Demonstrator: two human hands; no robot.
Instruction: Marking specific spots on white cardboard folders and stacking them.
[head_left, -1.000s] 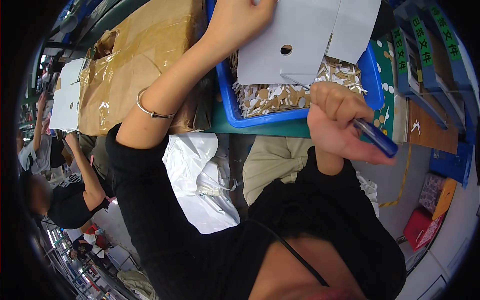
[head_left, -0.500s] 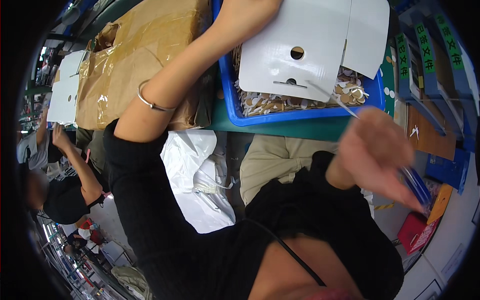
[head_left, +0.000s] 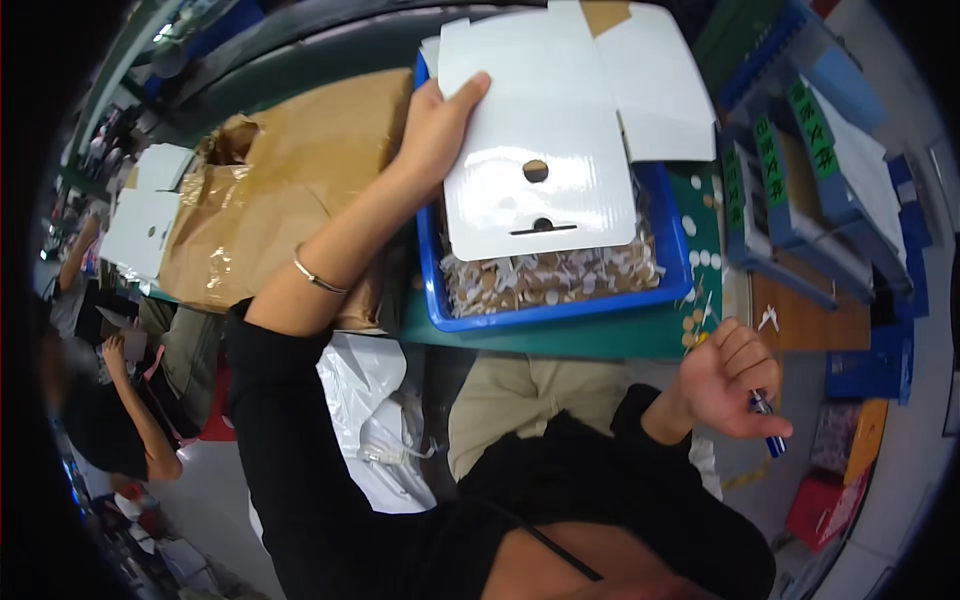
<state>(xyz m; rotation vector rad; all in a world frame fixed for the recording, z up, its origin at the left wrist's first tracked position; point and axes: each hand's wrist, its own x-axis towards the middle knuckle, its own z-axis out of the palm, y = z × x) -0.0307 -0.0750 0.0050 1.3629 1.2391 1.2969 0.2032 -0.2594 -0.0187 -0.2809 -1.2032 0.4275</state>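
My left hand clamps the white card sheet over the blue tray; my right grip pinches a blue pen.

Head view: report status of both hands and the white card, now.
Left hand gripping white die-cut card over blue bin of scraps. Right hand off the table, fisted on blue tool. Nothing blocking the card.

White die-cut carton blank over blue bin; brown taped parcel left; green labels right.
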